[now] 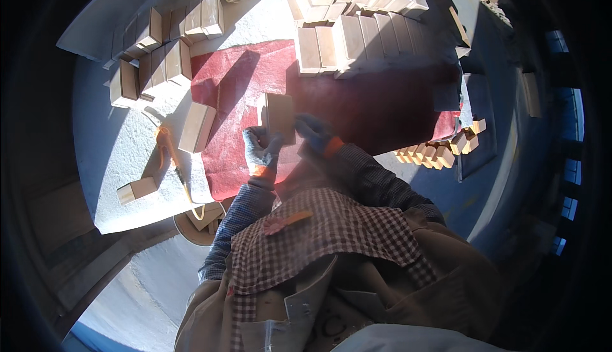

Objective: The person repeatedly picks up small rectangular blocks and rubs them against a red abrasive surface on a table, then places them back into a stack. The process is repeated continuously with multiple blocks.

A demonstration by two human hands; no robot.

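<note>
Over a red cloth on the work table, I have a small wooden box or block in front of me. My left hand, in a grey glove with an orange cuff, grips its lower left side, thumb across the near face. My right hand, gloved the same way, is at the right side of the piece, in deep shade. Whether its fingers grip the piece or only touch it is unclear. Left of the cloth's edge, another wooden piece stands tilted in the view.
Wooden boxes stand in rows at the back left and back right. An orange air blow gun with a yellow hose lies at left, near a small wooden block. Several wooden pieces sit beyond the table's right edge. Below the table is a round bin.
</note>
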